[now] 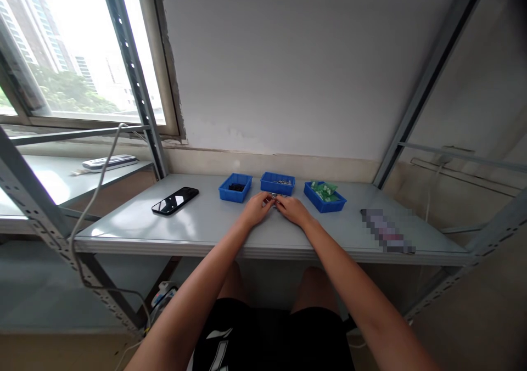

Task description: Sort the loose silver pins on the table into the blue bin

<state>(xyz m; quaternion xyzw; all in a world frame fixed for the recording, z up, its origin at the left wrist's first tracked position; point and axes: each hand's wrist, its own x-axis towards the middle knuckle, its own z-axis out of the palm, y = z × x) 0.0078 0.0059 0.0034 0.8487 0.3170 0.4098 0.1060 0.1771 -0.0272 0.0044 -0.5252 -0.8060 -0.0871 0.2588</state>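
The fingers of the left hand [256, 211] and the right hand [293, 209] bend inward and nearly meet over the middle of the tabletop [206, 225], gathered about a small silvery piece [273, 195]. At this size it cannot be told whether either set pinches the piece or only touches it, nor which way its long axis runs. It lies between the two sets of fingertips, with neither hand plainly nearer.

Just beyond the fingertips, toward the back edge, sits the middle blue bin [269, 186], its long side roughly parallel to that edge. The silvery pieces [284, 183] inside thus lie straight ahead of the hands, a little to the right hand's side.

Farther out, the left blue bin [233, 197] with dark pieces [236, 187] stands on the left hand's side, and the right blue bin [331, 206] with green packets [325, 190] is set at an angle on the right hand's side.

Outermost, a phone [175, 201] lies toward the left edge, slanting away from the front edge, and a blurred-out object [386, 231] lies near the front right corner.
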